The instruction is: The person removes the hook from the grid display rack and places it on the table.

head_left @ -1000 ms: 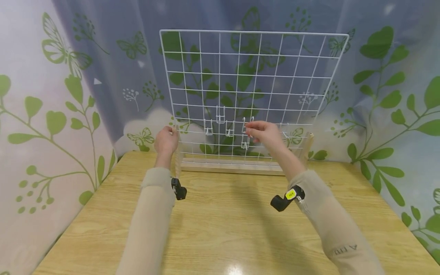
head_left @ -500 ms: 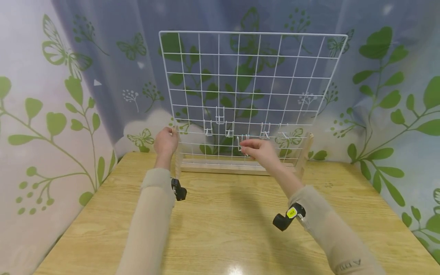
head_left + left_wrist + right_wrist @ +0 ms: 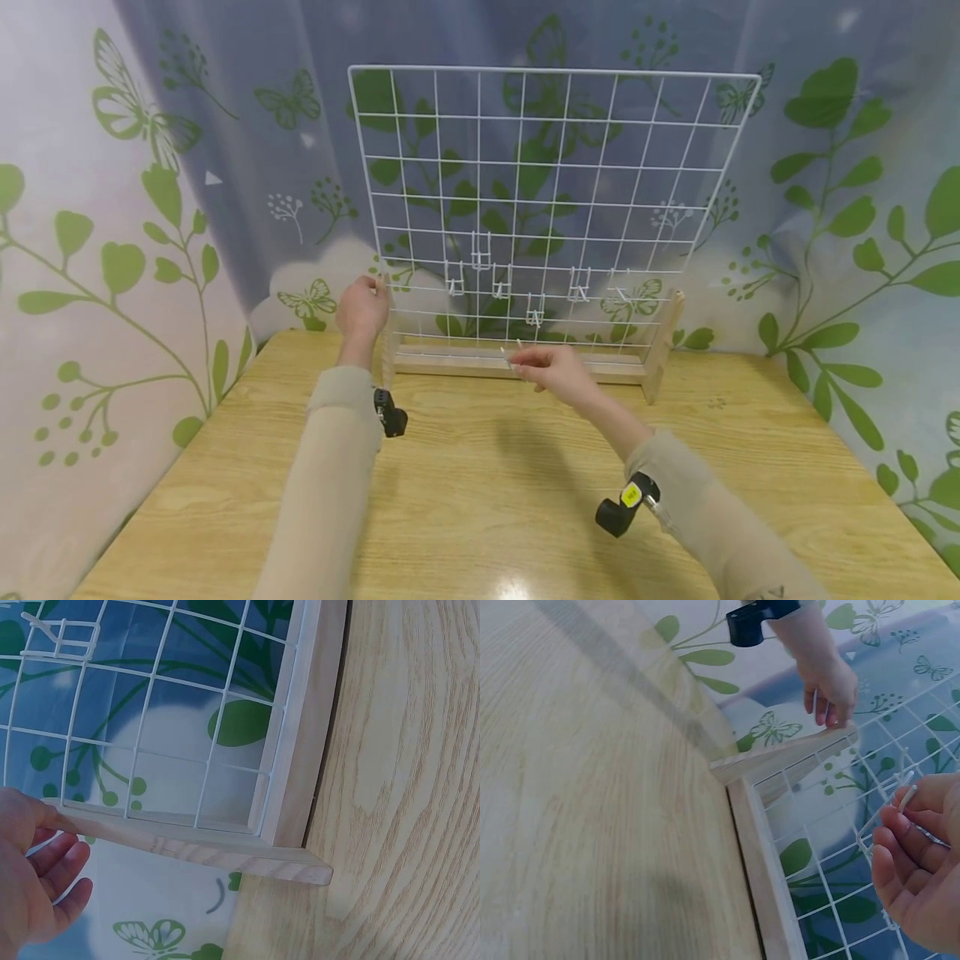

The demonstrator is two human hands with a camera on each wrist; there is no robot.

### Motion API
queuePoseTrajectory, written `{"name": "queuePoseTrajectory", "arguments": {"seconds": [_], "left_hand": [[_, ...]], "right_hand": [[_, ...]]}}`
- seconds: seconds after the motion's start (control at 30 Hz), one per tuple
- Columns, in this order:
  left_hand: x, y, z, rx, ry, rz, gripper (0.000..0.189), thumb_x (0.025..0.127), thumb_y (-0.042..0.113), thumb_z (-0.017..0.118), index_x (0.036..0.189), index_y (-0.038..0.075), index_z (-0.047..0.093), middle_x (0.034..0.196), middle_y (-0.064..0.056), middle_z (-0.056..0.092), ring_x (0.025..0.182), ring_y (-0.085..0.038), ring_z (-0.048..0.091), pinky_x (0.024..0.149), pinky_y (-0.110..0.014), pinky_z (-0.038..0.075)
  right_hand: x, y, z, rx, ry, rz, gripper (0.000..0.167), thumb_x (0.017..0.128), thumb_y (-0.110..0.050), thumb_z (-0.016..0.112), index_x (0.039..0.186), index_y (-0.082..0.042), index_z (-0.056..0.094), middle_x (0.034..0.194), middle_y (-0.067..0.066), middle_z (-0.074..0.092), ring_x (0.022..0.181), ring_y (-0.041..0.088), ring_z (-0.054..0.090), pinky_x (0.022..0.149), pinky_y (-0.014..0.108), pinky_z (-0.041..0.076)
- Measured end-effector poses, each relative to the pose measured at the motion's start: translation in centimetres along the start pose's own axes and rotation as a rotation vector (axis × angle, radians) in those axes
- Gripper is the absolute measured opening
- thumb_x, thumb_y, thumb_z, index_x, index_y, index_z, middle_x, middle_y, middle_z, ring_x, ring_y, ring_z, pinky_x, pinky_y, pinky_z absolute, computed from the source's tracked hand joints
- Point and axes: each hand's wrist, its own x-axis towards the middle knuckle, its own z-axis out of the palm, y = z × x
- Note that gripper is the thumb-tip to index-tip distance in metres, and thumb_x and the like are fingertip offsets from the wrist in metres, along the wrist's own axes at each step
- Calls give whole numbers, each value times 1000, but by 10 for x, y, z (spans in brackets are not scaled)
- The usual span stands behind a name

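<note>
A white wire grid panel [image 3: 562, 200] stands upright in a wooden base [image 3: 480, 365] on the table. My left hand [image 3: 363, 307] holds the upper end of the base's left wooden post [image 3: 202, 851], with the thumb above it in the left wrist view. Low in front of the panel, my right hand [image 3: 558, 375] pinches a small white wire hook [image 3: 507, 357] between thumb and fingertips, and the hook's prongs stick out to the left. Part of that hook is hidden by the fingers. Several similar hooks hang on the panel, among them a lower one [image 3: 534, 313] and a higher one [image 3: 481, 252].
The right wooden post [image 3: 663, 346] supports the panel's other side. A wood-grain table [image 3: 480, 483] stretches toward me. Behind the panel hangs a curtain [image 3: 300, 183] printed with leaves and butterflies. Each wrist wears a black camera.
My right hand has moved down and slightly left with the wire hook, from the panel's wires to a spot in front of the base. The left hand has stayed on the post.
</note>
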Motion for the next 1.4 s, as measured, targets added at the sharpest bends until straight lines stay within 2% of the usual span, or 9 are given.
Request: {"name": "queuePoseTrajectory", "arguments": {"seconds": [0.13,0.27,0.47,0.6,0.77,0.93,1.33,1.4], "left_hand": [[0,-1,0,5,-5,3,34,97,26,43,121,5,55,116,-14,61,98,-32,59,76,-45,48],[0,-1,0,9,-17,9,35,97,24,42,123,3,54,117,-16,60,98,-33,59,76,-45,48],[-1,2,-1,47,-14,30,34,98,23,41,122,2,55,117,-18,59,99,-35,58,77,-46,48],[-2,3,-1,62,-16,36,34,98,23,41,122,2,54,116,-18,59,98,-35,58,76,-46,48],[-1,2,0,49,-9,30,34,97,22,41,122,2,54,117,-18,59,98,-35,58,77,-46,48],[0,0,-1,41,1,25,35,97,22,42,122,3,55,117,-17,60,98,-34,59,76,-45,49],[0,0,-1,41,-12,24,36,97,25,42,124,4,54,119,-16,59,97,-33,59,75,-43,48],[0,0,-1,43,-12,26,36,97,24,41,124,3,54,119,-17,59,97,-33,59,75,-43,48]], "right_hand": [[-2,9,6,-34,-38,-29,26,89,-9,60,112,3,64,107,17,64,85,25,59,65,33,50],[-3,17,12,-55,-70,-41,26,88,-10,61,110,3,64,102,20,65,79,24,59,64,35,51],[-6,25,22,-68,-93,-24,25,88,-11,62,109,3,65,92,10,66,76,16,56,65,37,50],[-6,36,29,-123,-111,-37,23,87,-12,62,106,2,66,87,4,66,72,12,55,60,29,48],[-7,44,39,-230,-124,-104,19,85,-9,63,101,1,68,84,4,67,70,11,57,57,24,48],[-7,50,48,-314,-146,-171,15,83,-5,64,96,0,69,85,5,68,73,10,59,61,21,48],[-10,63,63,-233,-253,-164,13,84,-3,62,94,-1,70,92,7,68,75,9,57,64,22,46],[-10,64,65,-206,-270,-147,13,84,-4,62,94,-1,69,90,7,68,71,10,57,61,23,45]]}}
